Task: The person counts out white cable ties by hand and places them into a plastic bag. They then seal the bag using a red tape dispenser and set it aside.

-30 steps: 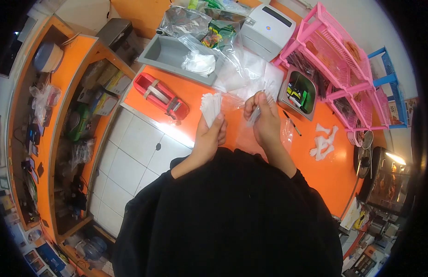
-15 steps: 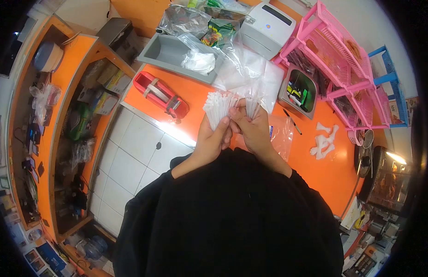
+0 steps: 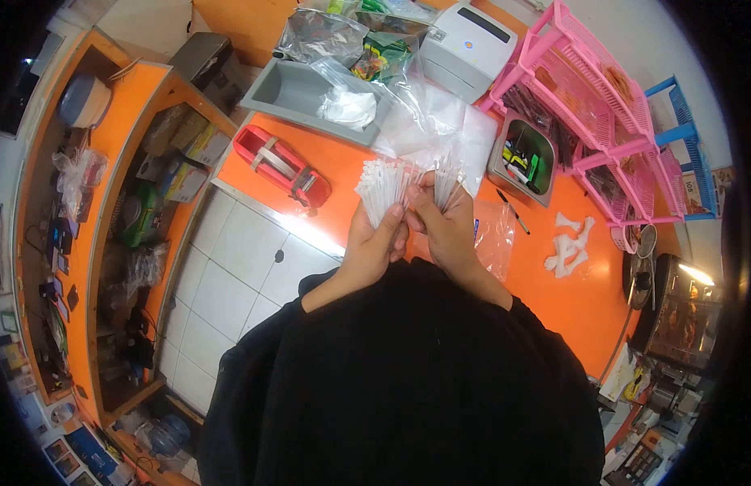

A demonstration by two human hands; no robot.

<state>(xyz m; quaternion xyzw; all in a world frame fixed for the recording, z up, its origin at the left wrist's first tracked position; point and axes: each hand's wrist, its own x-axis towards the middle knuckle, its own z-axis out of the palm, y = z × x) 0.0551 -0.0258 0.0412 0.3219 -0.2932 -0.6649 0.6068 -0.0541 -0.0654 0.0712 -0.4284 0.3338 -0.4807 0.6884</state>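
Note:
In my left hand (image 3: pixel 374 243) is a thick fanned bunch of white cable ties (image 3: pixel 382 188), their small square heads pointing away from me. Its fingers are closed around the lower ends, thumb on top. My right hand (image 3: pixel 446 235) grips a thinner bunch of white cable ties (image 3: pixel 447 185) between thumb and fingers. Both hands meet side by side over the front of the orange table, thumbs close together. Under and beside my right wrist lies a clear plastic bag (image 3: pixel 495 235), partly hidden by the hand.
On the orange table (image 3: pixel 586 316) lie a red tape dispenser (image 3: pixel 282 168), a grey tray (image 3: pixel 290 97), clear plastic sheets (image 3: pixel 448 121), a black pen (image 3: pixel 513 212) and crumpled white strips (image 3: pixel 570 247). A metal tub (image 3: pixel 523 158), white printer (image 3: pixel 466 53) and pink rack (image 3: pixel 586 97) stand beyond.
The cable ties in my right hand are spread slightly wider and a little further right. Both hands otherwise stay in nearly the same place.

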